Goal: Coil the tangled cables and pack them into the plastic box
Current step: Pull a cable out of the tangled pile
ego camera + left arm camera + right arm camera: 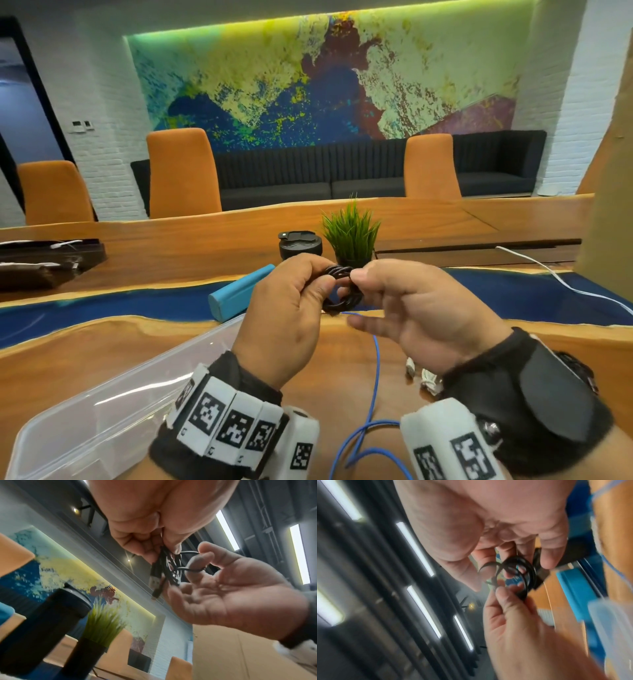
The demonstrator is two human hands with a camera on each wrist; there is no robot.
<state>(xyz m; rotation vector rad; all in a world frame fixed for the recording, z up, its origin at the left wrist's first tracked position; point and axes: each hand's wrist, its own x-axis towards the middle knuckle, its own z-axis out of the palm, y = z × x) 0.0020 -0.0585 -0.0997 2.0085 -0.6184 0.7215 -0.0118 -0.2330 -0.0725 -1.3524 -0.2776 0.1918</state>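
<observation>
At the near left the clear rectangular plastic box (102, 404) lies open on the wooden table with its blue resin band (428, 339), close by the left wrist, so a finished coil can presumably be dropped in with a short reach; nothing shows inside it from here. Just beyond its far corner sits a light-blue oblong case (239, 294).

The left hand (284, 308) is raised above the table, thumb and fingers curled round one side of the small coiled black cable (342, 289), pinching the loops together so they do not spring apart. The left wrist view shows the cable's two plug ends (154, 582) hanging free below that grip.

The right hand (411, 308) meets the coil from the other side: thumb and forefinger pinch a strand, apparently feeding a last turn round the bundle to lock it, while the remaining fingers spread loosely below.

Beneath the hands a thin blue cable (375, 383) trails loose across the wood, and a white cable bundle (428, 378) lies by the right wrist; both seem to await coiling. Further right a white cord (565, 284) runs off the table.
</observation>
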